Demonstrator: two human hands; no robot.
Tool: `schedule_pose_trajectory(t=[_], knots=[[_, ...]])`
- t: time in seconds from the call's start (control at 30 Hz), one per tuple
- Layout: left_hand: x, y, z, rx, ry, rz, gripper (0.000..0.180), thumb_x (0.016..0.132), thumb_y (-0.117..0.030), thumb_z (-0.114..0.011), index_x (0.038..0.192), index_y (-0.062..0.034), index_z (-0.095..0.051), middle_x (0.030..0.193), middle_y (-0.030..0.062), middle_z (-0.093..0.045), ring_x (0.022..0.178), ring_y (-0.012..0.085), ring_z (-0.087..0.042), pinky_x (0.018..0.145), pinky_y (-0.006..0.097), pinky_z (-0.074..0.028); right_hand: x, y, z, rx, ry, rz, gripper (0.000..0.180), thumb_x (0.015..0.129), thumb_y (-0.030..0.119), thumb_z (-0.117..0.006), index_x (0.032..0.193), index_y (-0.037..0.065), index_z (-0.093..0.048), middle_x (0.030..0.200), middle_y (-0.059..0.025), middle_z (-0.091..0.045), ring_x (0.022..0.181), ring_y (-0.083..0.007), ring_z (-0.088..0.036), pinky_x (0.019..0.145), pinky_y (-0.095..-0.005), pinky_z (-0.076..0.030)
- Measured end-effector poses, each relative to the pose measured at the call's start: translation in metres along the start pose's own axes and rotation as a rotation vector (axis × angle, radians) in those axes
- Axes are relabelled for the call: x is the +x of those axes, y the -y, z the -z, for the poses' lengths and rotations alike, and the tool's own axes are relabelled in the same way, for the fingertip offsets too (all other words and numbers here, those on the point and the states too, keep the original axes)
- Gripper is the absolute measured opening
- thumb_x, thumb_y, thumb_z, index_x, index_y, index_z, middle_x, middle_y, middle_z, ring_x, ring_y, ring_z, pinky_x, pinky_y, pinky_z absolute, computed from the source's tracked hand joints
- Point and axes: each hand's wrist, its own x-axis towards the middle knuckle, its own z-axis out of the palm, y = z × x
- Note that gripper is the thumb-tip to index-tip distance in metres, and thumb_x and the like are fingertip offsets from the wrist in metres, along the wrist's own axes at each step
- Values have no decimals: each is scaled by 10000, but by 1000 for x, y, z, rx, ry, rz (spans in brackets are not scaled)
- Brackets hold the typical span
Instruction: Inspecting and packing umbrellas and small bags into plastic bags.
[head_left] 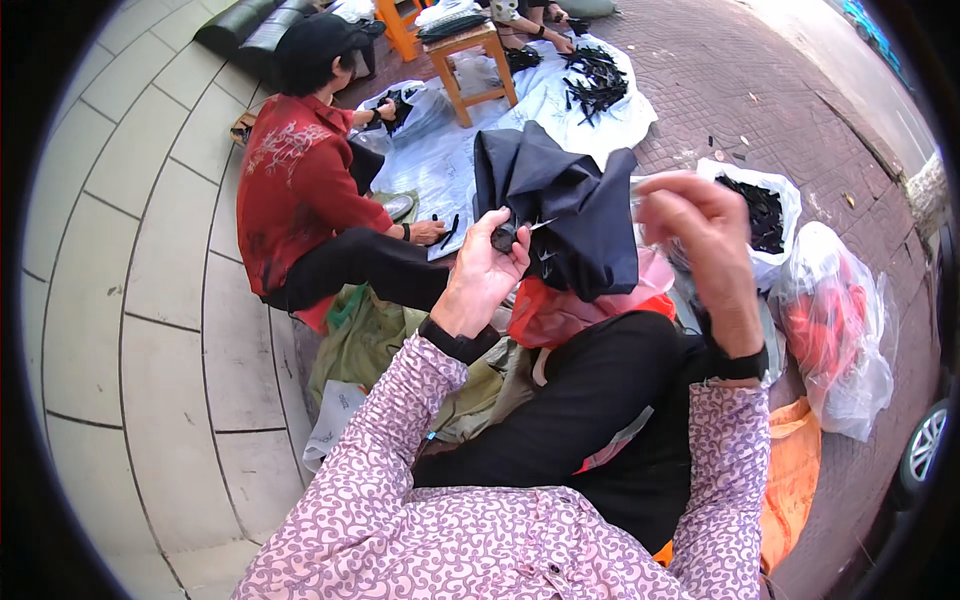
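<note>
My left hand (484, 277) is closed around a small dark bundle (505, 237), with a thin pale sliver poking out beside it. What the bundle is made of I cannot make out. Directly behind it lies a crumpled black cloth (560, 190), bunched over a red plastic bag (535, 318) by my knees. My right hand (708, 235) is raised to the right of the cloth, apart from it. Its fingers are bent and smeared by motion, so whether they hold anything is unclear.
A white-lined container of black strips (762, 215) stands right, near a clear plastic bag with red contents (835, 325). A co-worker in a red shirt (295, 190) squats at left beside a white sheet (420, 170). Farther off are a wooden stool (470, 75) and another pile of strips (598, 80).
</note>
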Motion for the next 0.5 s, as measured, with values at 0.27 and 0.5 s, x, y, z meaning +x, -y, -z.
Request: schedule_pose_trajectory(t=[0.27, 0.5], knots=[[-9, 26, -29, 122, 106, 35, 180, 859, -161, -647, 961, -54, -544, 851, 64, -608, 674, 145, -597, 540, 221, -475, 11, -58, -33, -518, 203, 366, 214, 788, 46, -561, 971, -8, -657, 889, -192, -655, 690, -327, -652, 642, -377, -521], [-23, 47, -42, 349, 96, -68, 152, 831, -205, -679, 888, -97, -588, 772, 44, -602, 623, 122, -577, 526, 206, -435, 16, -79, -25, -796, 73, 82, 196, 835, 101, -542, 803, -84, -599, 615, -233, -585, 447, -302, -593, 459, -380, -470]])
